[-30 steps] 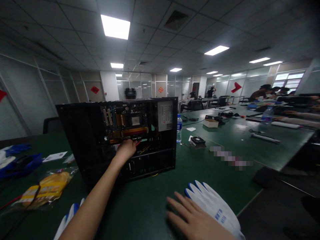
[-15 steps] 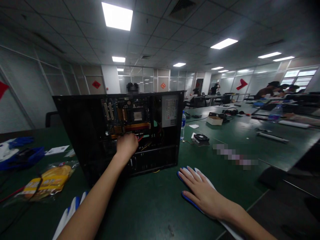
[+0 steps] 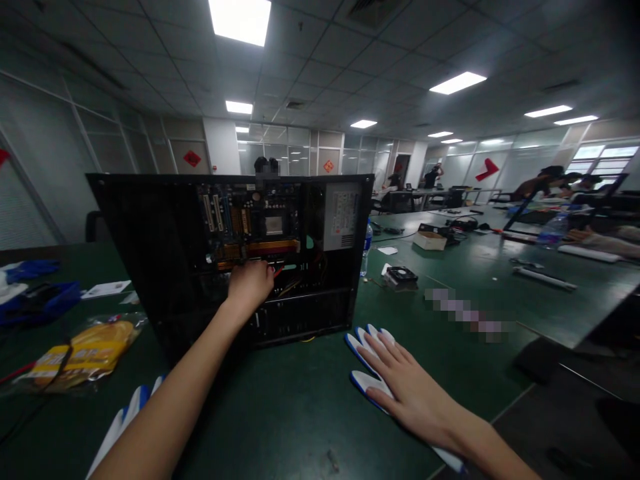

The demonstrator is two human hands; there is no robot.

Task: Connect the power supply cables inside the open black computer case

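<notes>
A black open computer case (image 3: pixel 175 313) stands upright on the green table, its motherboard (image 3: pixel 235 230) and grey power supply (image 3: pixel 345 217) facing me. My left hand (image 3: pixel 250 287) reaches into it at the motherboard's lower edge. Its fingers are curled, and whatever they pinch is hidden behind them. A thin red piece (image 3: pixel 281 271), perhaps a cable, shows beside the fingertips. My right hand (image 3: pixel 405 377) lies flat with fingers stretched, over a white and blue glove (image 3: pixel 361 380) on the table. Another such glove (image 3: pixel 113 427) is partly covered by my left forearm.
At the left lie a bagged yellow packet (image 3: pixel 87 353), a paper sheet (image 3: pixel 106 289) and blue items (image 3: pixel 40 303). Right of the case are a water bottle (image 3: pixel 367 250), a black fan (image 3: pixel 401 277) and a small box (image 3: pixel 430 240). People sit at the far right.
The view has shifted a little, so the case looks slightly larger. My left hand stays at the motherboard's lower edge. More of the glove shows beyond my right fingertips.
</notes>
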